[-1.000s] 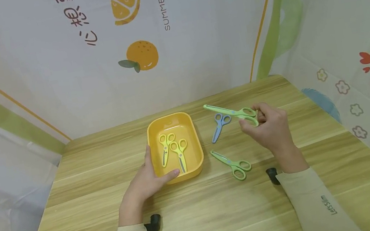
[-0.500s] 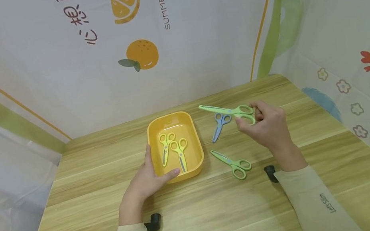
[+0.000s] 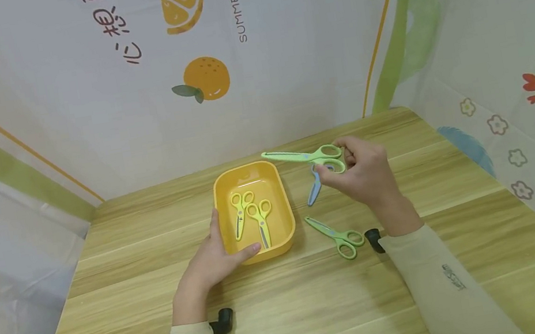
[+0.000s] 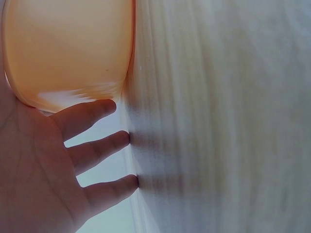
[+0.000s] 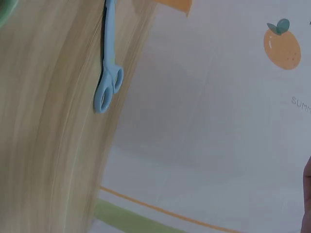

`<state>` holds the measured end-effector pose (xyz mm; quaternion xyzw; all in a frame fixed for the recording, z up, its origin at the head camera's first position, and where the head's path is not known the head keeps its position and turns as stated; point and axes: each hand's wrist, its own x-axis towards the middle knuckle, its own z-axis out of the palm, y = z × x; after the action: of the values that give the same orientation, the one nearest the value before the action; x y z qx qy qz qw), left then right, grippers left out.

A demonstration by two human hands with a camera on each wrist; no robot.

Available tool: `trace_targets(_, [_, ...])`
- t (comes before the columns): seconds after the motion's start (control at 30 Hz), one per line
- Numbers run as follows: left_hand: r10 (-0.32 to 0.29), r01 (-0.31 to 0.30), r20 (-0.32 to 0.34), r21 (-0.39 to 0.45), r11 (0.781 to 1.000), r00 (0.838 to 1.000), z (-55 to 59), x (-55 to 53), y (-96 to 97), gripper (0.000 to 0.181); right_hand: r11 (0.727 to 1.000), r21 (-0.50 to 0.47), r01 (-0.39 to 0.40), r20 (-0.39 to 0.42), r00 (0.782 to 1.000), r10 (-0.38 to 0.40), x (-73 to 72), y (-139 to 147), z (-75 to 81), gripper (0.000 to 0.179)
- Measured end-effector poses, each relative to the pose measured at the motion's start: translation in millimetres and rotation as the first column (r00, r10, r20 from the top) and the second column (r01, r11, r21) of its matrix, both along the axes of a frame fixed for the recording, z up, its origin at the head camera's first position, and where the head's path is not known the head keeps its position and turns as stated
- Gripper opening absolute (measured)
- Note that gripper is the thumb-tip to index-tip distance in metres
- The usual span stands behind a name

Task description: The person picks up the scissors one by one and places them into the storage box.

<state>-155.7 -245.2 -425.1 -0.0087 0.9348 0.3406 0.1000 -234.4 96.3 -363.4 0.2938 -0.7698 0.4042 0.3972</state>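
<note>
The left hand (image 3: 212, 259) holds the yellow tray (image 3: 280, 220) by its near left corner, maybe so it won't slide. The right hand (image 3: 365, 176) pinches green scissors (image 3: 314, 156) by the handles, likely the safe part, tip near the tray's far right corner.

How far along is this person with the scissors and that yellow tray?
Partway, it seems. Done: two yellow scissors lie in the yellow tray, which the left hand touches. In hand: the right hand holds green scissors above the table, not yet in the tray. Left, if all belong inside: the blue scissors and another green pair on the table.
</note>
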Motion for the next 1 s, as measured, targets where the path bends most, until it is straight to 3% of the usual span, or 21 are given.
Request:
trace_targets(0.27, [0.007, -0.007, -0.001, 0.009, 1.0, 1.0, -2.1, -1.4, -0.4, 0.147, 0.998, 0.033, -0.05, 0.0, 0.999, 0.05, -7.3, -23, 5.6, 0.035])
trace_targets(0.57, [0.001, -0.001, -0.009, 0.031, 1.0, 1.0, -1.9, -0.6, -1.0, 0.144, 0.994, 0.069, -0.09, -0.004, 0.996, 0.09, -11.4, -53, 28.1, 0.035])
trace_targets(0.67, [0.005, -0.005, -0.004, 0.022, 1.0, 1.0, -1.9, -0.6, -1.6, 0.145, 0.994, 0.088, -0.071, 0.048, 0.997, 0.067, -11.4, -63, 37.0, 0.035])
trace_targets(0.73, [0.007, -0.007, 0.001, 0.018, 1.0, 1.0, -1.6, -0.7, -2.2, 0.146, 0.993, 0.098, -0.065, 0.136, 0.989, 0.051, -11.8, -69, 42.3, 0.035])
trace_targets(0.83, [0.006, -0.006, 0.006, 0.011, 1.0, 1.0, -1.5, -0.8, -3.0, 0.148, 0.99, 0.132, -0.048, 0.31, 0.951, 0.005, -14.2, -79, 49.8, 0.035])
trace_targets(1.0, [-0.003, 0.003, -0.002, 0.019, 1.0, 1.0, -2.4, -0.9, -2.9, 0.146, 0.964, 0.262, -0.05, 0.591, 0.798, -0.119, -23.7, -94, 58.6, 0.041])
